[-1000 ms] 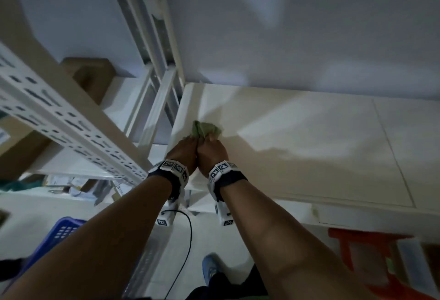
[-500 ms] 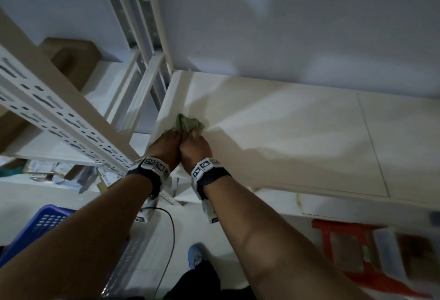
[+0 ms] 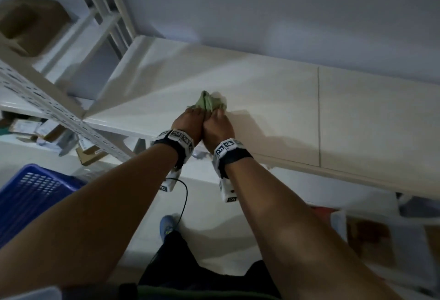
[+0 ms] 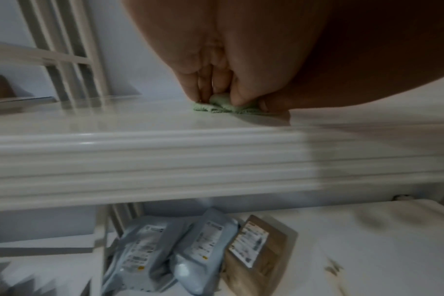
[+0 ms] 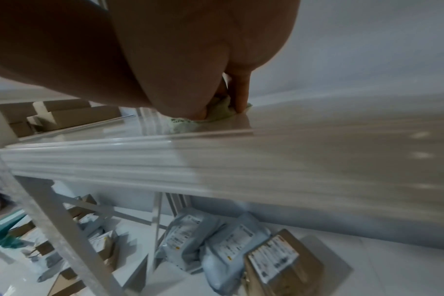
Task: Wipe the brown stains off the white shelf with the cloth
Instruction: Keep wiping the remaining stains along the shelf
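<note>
Both hands are down on the white shelf [image 3: 273, 99], side by side and touching along their inner edges, with a bunched green cloth [image 3: 209, 102] pressed under the fingertips. The left hand [image 3: 188, 124] has its fingers curled down onto the cloth, thumb and fingers pinching a fold of it against the shelf surface, as the left wrist view shows [image 4: 223, 104]. The right hand [image 3: 217, 126] does much the same from the other side, one finger standing straight down on the cloth's edge and the rest folded over the wad [image 5: 221, 112]. The cloth sits toward the left half of the shelf board, well in from the front lip and short of the wall behind. Any brown marks on the board near the cloth are too faint to make out in this dim light. On the lower shelf sit two grey parcels [image 4: 170, 252] and a brown parcel [image 4: 256, 254] with printed labels. A blue basket [image 3: 31, 195] stands off to the left on the floor.
</note>
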